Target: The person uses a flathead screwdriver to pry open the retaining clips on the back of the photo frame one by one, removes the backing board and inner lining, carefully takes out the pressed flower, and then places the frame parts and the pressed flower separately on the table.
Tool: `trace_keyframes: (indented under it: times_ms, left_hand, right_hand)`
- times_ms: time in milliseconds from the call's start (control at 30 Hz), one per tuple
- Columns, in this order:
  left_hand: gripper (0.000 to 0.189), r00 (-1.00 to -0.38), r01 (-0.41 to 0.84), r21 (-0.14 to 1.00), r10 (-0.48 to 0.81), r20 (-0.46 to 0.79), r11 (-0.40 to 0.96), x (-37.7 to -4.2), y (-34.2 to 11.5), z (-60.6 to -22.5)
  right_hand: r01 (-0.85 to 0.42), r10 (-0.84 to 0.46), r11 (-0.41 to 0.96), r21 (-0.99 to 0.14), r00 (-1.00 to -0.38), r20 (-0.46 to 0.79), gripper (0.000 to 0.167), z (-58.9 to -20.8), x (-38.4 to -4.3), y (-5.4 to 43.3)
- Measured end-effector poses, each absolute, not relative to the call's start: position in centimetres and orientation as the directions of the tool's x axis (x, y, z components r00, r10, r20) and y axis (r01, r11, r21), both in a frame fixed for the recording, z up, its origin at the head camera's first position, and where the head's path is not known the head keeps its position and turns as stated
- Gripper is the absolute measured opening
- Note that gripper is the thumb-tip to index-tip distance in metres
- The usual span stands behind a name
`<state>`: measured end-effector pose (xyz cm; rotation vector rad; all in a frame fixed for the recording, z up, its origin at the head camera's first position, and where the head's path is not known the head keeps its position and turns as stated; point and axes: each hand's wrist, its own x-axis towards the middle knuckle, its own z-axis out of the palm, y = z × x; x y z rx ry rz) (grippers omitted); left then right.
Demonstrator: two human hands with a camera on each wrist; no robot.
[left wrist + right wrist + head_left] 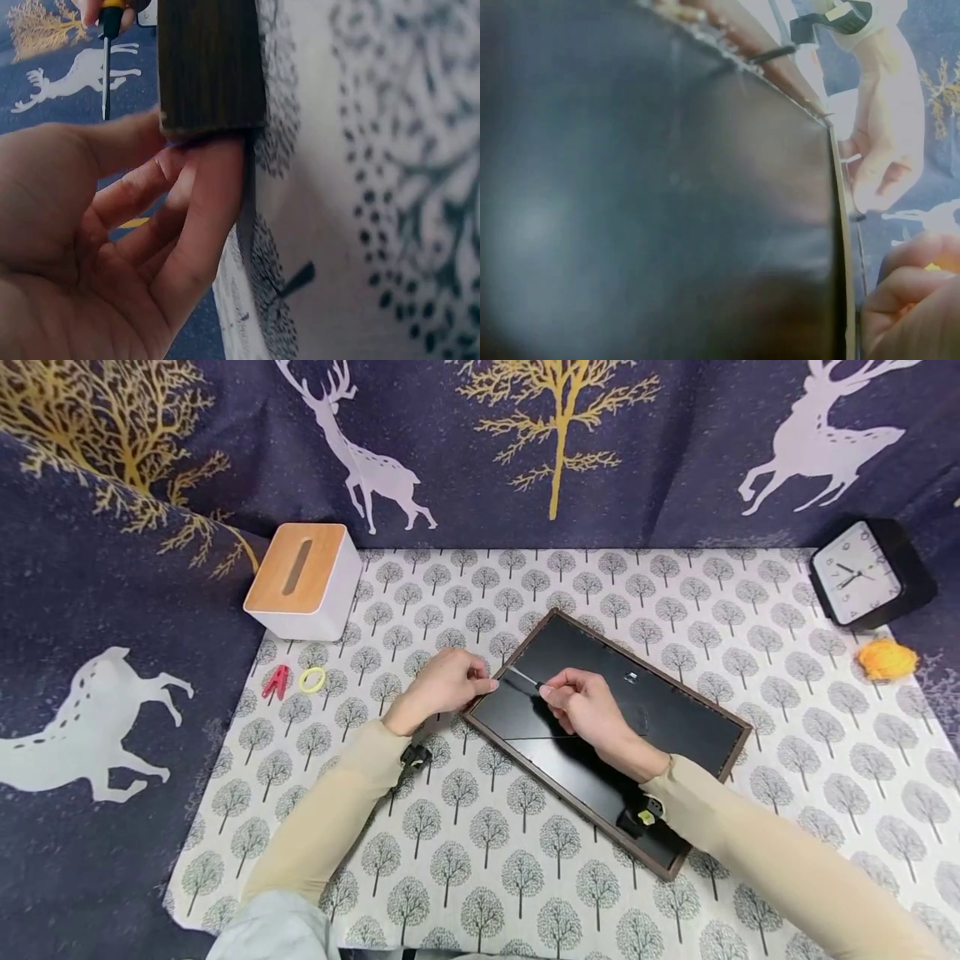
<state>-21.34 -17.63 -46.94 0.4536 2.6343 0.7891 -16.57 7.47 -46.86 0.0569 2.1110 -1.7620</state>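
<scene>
A picture frame point(517, 752) with a brown wooden border lies back side up on the table, its black backing board point(570, 652) showing. My left hand point(450, 681) grips the frame's left edge; in the left wrist view the thumb of that hand point(127, 225) is on one side of the wood and the fingers are on the other. Over the board, my right hand point(588, 706) holds a screwdriver point(521, 675), its thin metal shaft pointing at the left edge near the left hand. The left wrist view shows its yellow and black handle; whether the tip touches is unclear.
A white tissue box point(303, 585) with a wooden lid stands at the back left. Near it lie a red clip point(276, 682) and a yellow ring point(312, 680). A black clock point(870, 575) and an orange yarn bundle point(887, 660) are at the right.
</scene>
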Motion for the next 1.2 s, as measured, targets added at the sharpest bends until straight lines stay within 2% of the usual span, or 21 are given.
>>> trace_keyframes:
  times_ms: [167, 333, 533, 700, 867, 1000, 1200]
  left_hand:
    - [0.026, -0.888, 0.163, 0.567, 0.37, -0.271, 0.807, -20.2, -17.4, -46.5]
    - [0.022, -0.858, -0.049, 0.639, 0.296, -0.42, 0.767, -18.1, -17.3, -46.1]
    - [0.015, -0.844, -0.203, 0.663, 0.215, -0.492, 0.721, -15.2, -16.9, -46.0]
    - [0.027, -0.799, -0.278, 0.73, 0.272, -0.537, 0.625, -14.1, -17.6, -46.9]
    - [0.03, -0.726, -0.367, 0.784, 0.372, -0.578, 0.501, -16.3, -19.4, -47.4]
    - [0.035, -0.764, -0.337, 0.804, 0.356, -0.538, 0.49, -19.3, -18.8, -47.0]
    - [0.047, -0.803, -0.211, 0.779, 0.349, -0.483, 0.591, -21.6, -15.8, -46.2]
  right_hand:
    - [0.264, -0.181, 0.197, -0.944, -0.937, -0.3, 0.018, -46.3, -16.6, 8.4]
    - [0.253, -0.15, 0.206, -0.945, -0.946, -0.286, 0.02, -45.8, -17.0, 9.5]
    - [0.235, -0.191, 0.296, -0.926, -0.935, -0.299, 0.02, -45.1, -17.1, 10.3]
    - [0.235, -0.221, 0.338, -0.911, -0.921, -0.32, 0.021, -45.1, -16.9, 10.5]
    - [0.24, -0.219, 0.335, -0.911, -0.921, -0.323, 0.022, -45.0, -16.7, 10.9]
    - [0.253, -0.21, 0.316, -0.914, -0.921, -0.328, 0.021, -45.1, -16.5, 11.3]
    - [0.283, -0.166, 0.274, -0.919, -0.927, -0.335, 0.021, -45.2, -16.4, 11.7]
